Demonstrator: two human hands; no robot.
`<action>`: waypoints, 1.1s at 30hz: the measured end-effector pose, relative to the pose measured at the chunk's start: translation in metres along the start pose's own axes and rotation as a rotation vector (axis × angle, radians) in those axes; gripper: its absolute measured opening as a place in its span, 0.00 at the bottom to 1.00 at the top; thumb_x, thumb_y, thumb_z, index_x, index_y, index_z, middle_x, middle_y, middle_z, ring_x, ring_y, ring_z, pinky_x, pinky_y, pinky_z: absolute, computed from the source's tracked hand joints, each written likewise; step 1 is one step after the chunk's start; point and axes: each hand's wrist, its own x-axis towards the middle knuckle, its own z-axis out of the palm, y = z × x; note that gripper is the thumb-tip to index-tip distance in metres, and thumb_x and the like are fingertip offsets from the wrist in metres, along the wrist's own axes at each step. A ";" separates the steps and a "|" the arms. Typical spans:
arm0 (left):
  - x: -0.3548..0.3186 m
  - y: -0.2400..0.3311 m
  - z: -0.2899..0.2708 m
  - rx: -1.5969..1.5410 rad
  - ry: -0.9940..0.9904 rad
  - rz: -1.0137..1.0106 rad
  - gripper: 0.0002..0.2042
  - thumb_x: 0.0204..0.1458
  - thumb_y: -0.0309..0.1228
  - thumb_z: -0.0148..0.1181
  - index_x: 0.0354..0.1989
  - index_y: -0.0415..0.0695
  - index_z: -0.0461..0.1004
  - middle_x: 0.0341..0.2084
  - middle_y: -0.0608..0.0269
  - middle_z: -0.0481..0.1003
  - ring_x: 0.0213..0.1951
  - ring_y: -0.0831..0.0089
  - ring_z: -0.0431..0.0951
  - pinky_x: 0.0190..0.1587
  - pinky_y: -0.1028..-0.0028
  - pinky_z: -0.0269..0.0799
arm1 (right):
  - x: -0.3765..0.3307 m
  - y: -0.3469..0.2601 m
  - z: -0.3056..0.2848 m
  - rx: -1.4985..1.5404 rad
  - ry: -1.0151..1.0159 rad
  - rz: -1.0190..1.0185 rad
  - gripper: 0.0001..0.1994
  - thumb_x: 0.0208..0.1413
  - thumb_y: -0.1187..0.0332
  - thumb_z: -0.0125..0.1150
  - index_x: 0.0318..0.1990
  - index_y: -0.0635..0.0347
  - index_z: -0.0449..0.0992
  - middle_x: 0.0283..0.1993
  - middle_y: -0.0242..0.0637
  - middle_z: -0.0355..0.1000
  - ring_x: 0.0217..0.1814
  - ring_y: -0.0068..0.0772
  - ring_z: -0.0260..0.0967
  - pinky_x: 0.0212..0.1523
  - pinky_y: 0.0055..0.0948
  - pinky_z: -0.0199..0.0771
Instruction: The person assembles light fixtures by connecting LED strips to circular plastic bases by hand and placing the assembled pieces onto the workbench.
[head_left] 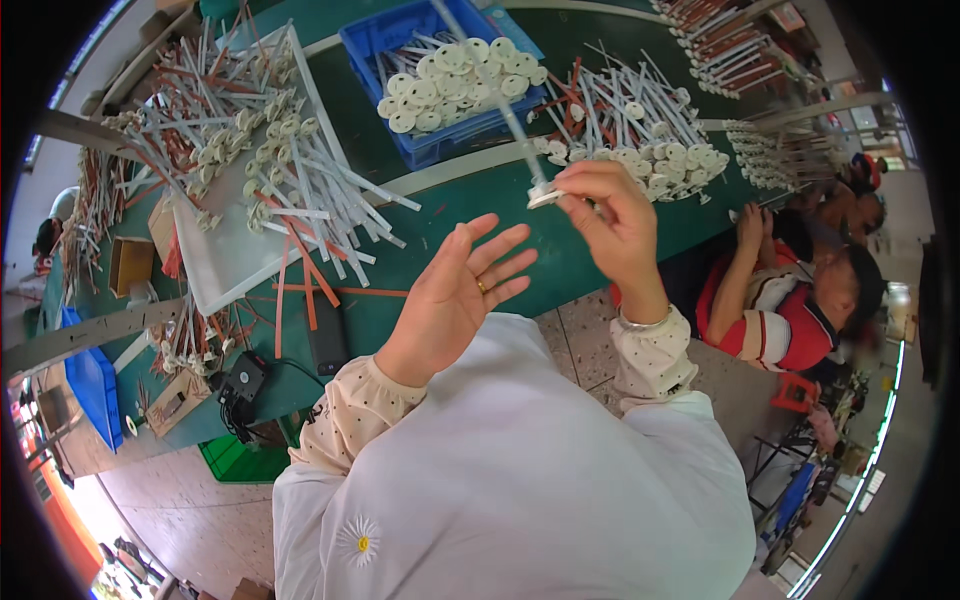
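Note:
Pinched between the fingers of my right hand [618, 225] is a white round disc [543, 195] with a long, thin pale rod [505, 105] rising from it, tilted up and to the left. My left hand [455, 300] is open, palm turned up, a ring on one finger, and holds nothing. It is below and left of the disc, apart from it. Beyond my hands stands a blue crate [425, 158] full of similar white discs on rods [450, 80]. A heap of grey and reddish-brown strips with discs [650, 140] lies just past my right hand.
On the left, a white tray [208, 270] carries a tangle of strips [240, 130]. A dark flat device [325, 340] and a black adapter with cables [245, 380] rest near the green table's [545, 290] front edge. A co-worker [790, 300] sits at the right.

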 end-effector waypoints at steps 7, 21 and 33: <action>-0.026 0.015 -0.030 0.355 0.161 0.196 0.21 0.72 0.38 0.46 0.70 0.45 0.61 0.64 0.52 0.69 0.62 0.61 0.73 0.62 0.61 0.71 | 0.018 0.127 -0.165 -0.681 0.173 0.038 0.07 0.60 0.72 0.65 0.44 0.60 0.81 0.44 0.36 0.79 0.48 0.34 0.75 0.48 0.29 0.74; -0.058 0.075 -0.071 0.443 0.387 0.492 0.19 0.71 0.35 0.49 0.65 0.41 0.65 0.61 0.55 0.73 0.58 0.65 0.77 0.58 0.67 0.75 | 0.001 0.245 -0.320 -0.673 0.071 0.351 0.11 0.64 0.68 0.61 0.52 0.53 0.79 0.41 0.35 0.79 0.38 0.31 0.74 0.44 0.30 0.74; -0.085 0.104 -0.099 0.658 0.545 0.603 0.18 0.70 0.32 0.51 0.65 0.40 0.66 0.61 0.53 0.72 0.58 0.63 0.77 0.58 0.67 0.74 | -0.028 0.317 -0.320 -0.687 0.304 0.438 0.20 0.69 0.51 0.53 0.60 0.49 0.77 0.52 0.41 0.81 0.54 0.38 0.78 0.56 0.34 0.73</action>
